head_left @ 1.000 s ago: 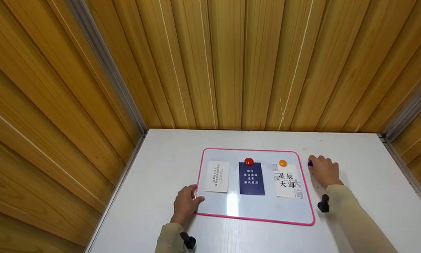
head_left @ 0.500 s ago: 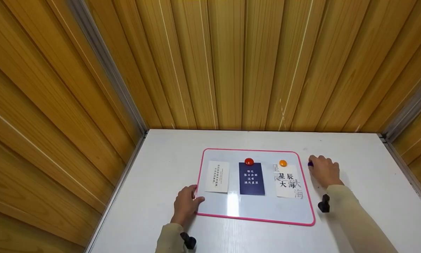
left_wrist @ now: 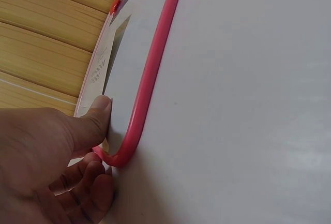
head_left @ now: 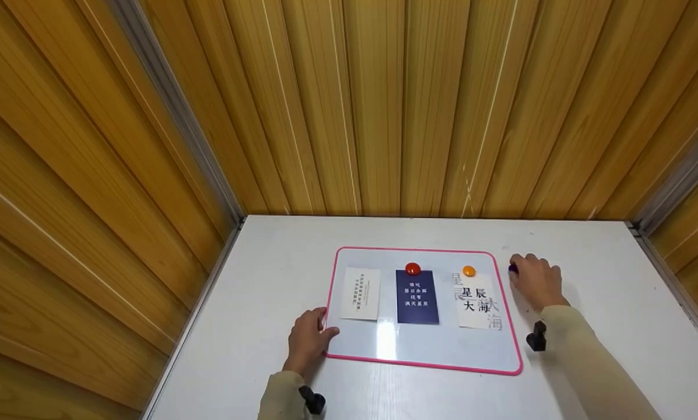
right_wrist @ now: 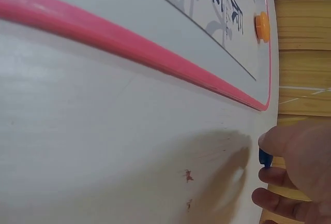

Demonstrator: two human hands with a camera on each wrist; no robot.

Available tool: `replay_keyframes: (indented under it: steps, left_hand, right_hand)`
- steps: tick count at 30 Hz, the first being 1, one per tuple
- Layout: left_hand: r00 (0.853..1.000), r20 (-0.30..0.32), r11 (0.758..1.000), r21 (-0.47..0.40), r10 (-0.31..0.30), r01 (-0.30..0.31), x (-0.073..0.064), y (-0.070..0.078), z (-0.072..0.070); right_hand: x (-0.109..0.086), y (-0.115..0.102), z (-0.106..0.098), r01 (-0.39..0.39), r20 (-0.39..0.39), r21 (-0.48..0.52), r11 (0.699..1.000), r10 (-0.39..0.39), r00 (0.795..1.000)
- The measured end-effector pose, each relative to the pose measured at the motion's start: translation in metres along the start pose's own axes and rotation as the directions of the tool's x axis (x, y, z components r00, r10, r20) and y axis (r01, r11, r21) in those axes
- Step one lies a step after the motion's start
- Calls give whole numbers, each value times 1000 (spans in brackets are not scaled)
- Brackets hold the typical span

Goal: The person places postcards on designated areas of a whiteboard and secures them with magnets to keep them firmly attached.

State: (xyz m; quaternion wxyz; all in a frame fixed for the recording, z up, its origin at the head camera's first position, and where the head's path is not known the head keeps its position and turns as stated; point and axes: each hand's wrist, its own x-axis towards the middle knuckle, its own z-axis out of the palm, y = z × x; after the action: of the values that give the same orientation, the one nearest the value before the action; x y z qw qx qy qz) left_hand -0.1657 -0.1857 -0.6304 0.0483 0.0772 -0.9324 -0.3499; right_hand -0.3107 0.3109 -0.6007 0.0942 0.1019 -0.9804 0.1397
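Observation:
A whiteboard (head_left: 424, 347) with a pink rim lies on the white table. My left hand (head_left: 308, 339) grips its left edge near the lower corner, thumb on top and fingers curled below, as the left wrist view shows. Off the board's right side, my right hand (head_left: 536, 283) pinches a small dark blue magnet (right_wrist: 265, 158) between thumb and fingers, just above the table. On the board are a white card (head_left: 360, 294) at left, a navy card (head_left: 417, 300) under a red magnet (head_left: 413, 269), and a white card with large characters (head_left: 478, 312) under an orange magnet (head_left: 469, 271).
The white table (head_left: 255, 274) meets a wood-patterned panel wall (head_left: 378, 116) at the back. Another panelled wall (head_left: 63, 175) stands at the left, with a metal corner strip (head_left: 179, 105) between them. Small reddish marks (right_wrist: 188, 175) show on the tabletop.
My right hand has risen very slightly, with the dark blue magnet still pinched. The left hand, board, cards and the other magnets stay as they were.

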Motion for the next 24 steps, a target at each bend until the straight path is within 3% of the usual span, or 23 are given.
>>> replay_keyframes:
  steps: [8,15,24]
  left_hand:
    - [1000,1,1000,2,0,0,-1,-2,1]
    - [999,-12,999,12,41,-41,1,-5,1]
    - [1000,-2,1000,-7,25,-25,0,-3,0]
  right_hand:
    - [3,-3,0,-19,3,4,1000,19,1000]
    - [5,-5,1,9,-36,17,1000,-9,999]
    - [11,-12,0,-39,27,14,999,38,999]
